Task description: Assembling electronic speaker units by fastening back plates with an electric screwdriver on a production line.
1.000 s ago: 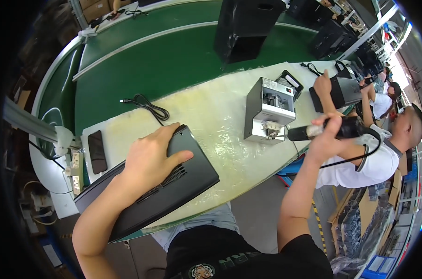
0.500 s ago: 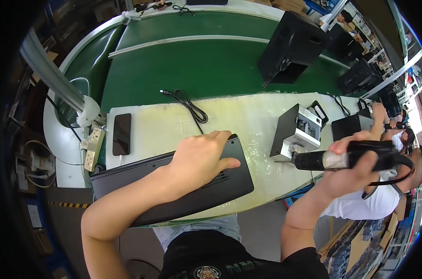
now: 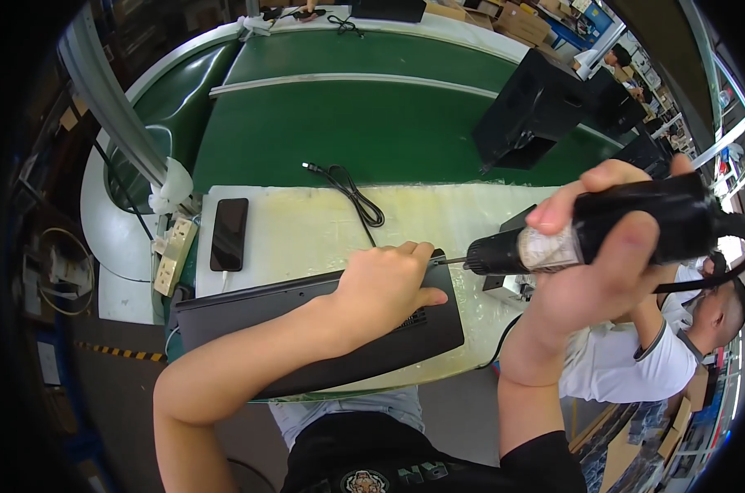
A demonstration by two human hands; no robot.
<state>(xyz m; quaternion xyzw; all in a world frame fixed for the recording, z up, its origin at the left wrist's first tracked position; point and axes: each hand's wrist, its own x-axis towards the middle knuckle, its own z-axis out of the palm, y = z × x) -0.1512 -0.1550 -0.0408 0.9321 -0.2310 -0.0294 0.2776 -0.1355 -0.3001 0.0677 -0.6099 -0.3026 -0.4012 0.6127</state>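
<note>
A long flat black electronics case point(image 3: 249, 324) with vent slots lies at the table's near edge. My left hand point(image 3: 386, 283) grips it near the far right corner, fingers over the far edge and thumb stretched across the top. In my right hand point(image 3: 611, 226) is a black corded electric screwdriver point(image 3: 495, 255), held level. Its thin bit points left and reaches that far right corner, just beyond my left fingertips. Whether it touches a screw is too small to tell. A black cable with a plug point(image 3: 345, 191) runs from behind the case.
A black phone point(image 3: 228, 235) on a white cable lies at the left, beside a power strip point(image 3: 174, 256). The screwdriver partly hides a boxy screw feeder point(image 3: 514, 287). Black speaker cabinets point(image 3: 530, 111) stand on the green conveyor point(image 3: 339, 123). A co-worker in white point(image 3: 619, 361) sits close at the right.
My right hand has swung the screwdriver left, from the screw feeder to the case's far right corner. My left hand keeps its place on the case. The whole view has shifted slightly.
</note>
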